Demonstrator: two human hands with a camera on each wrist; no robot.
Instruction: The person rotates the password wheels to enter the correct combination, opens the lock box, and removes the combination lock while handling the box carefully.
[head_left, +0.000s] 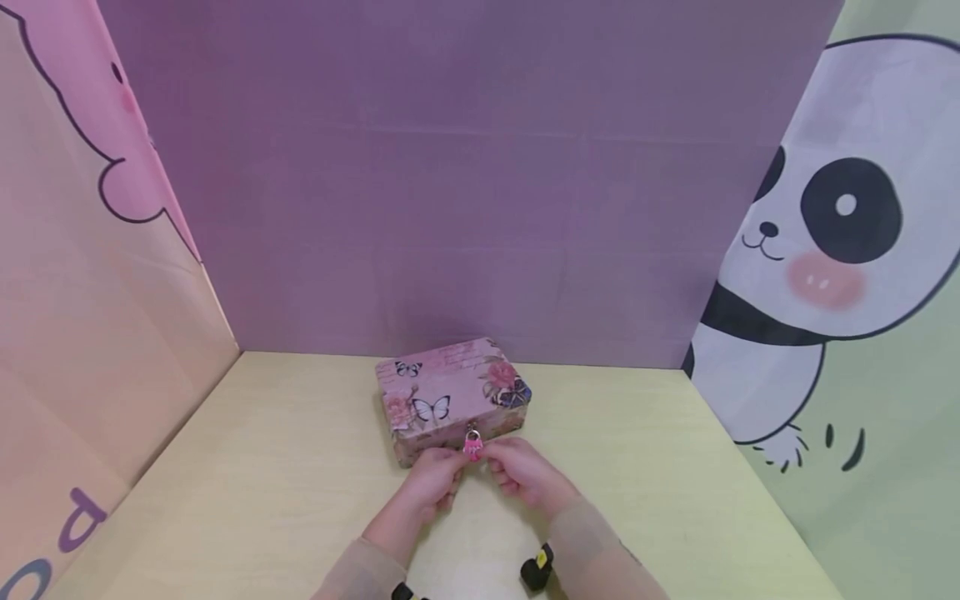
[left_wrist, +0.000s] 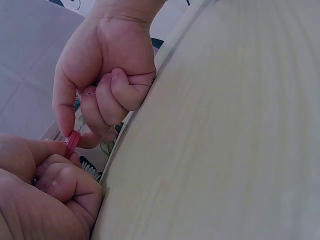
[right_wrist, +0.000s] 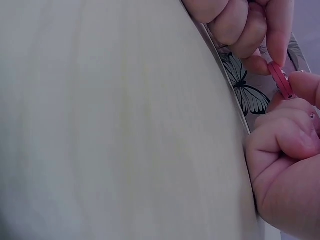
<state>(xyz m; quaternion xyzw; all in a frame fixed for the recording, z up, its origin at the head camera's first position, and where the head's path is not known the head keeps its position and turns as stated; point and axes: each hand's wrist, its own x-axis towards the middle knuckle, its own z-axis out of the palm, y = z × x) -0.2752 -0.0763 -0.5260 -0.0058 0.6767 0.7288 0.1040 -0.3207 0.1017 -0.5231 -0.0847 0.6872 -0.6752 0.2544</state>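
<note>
A pink box with butterflies and roses printed on it stands closed on the table. At the middle of its front side hangs a small pink padlock with a metal shackle. My left hand pinches the padlock's left edge between thumb and index finger, the other fingers curled. From the other side my right hand pinches its right edge in the same way. In the left wrist view the padlock shows edge-on between both thumbs, and likewise in the right wrist view the padlock. Whether the shackle is locked cannot be made out.
The light wooden table extends around the box. Behind it rises a purple backdrop. A panel with a panda borders the right side, and a pink-patterned panel the left. Black straps sit near both wrists.
</note>
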